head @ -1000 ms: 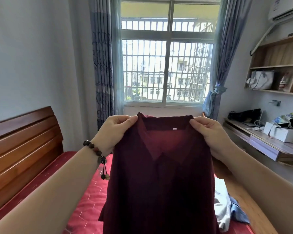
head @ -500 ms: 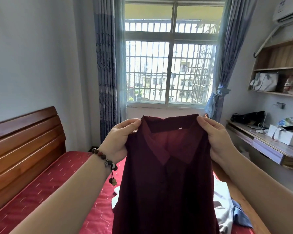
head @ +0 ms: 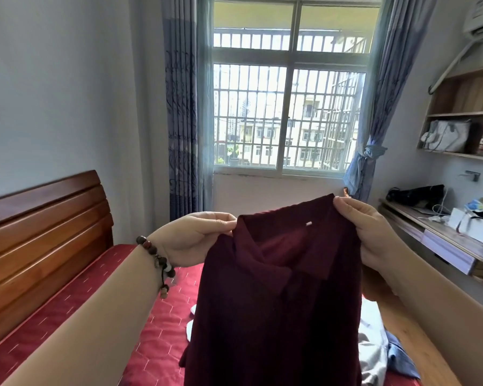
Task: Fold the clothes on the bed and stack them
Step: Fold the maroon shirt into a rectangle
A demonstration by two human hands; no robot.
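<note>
Maroon collared cotton shirt (head: 276, 302) hangs lengthwise between 2 hands: left hand (head: 195, 238) and right hand (head: 371, 235) each pinch a shoulder; red quilted bed (head: 156, 324) lies below.

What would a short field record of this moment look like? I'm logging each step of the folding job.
garment in hand: maroon shirt, held up by the collar, hanging unfolded
left hand: pinches the collar's left corner
right hand: pinches the collar's right corner
below: bed with red cover
waiting: pale clothes lying loose on the bed, partly hidden by the shirt
stack: none visible
</note>
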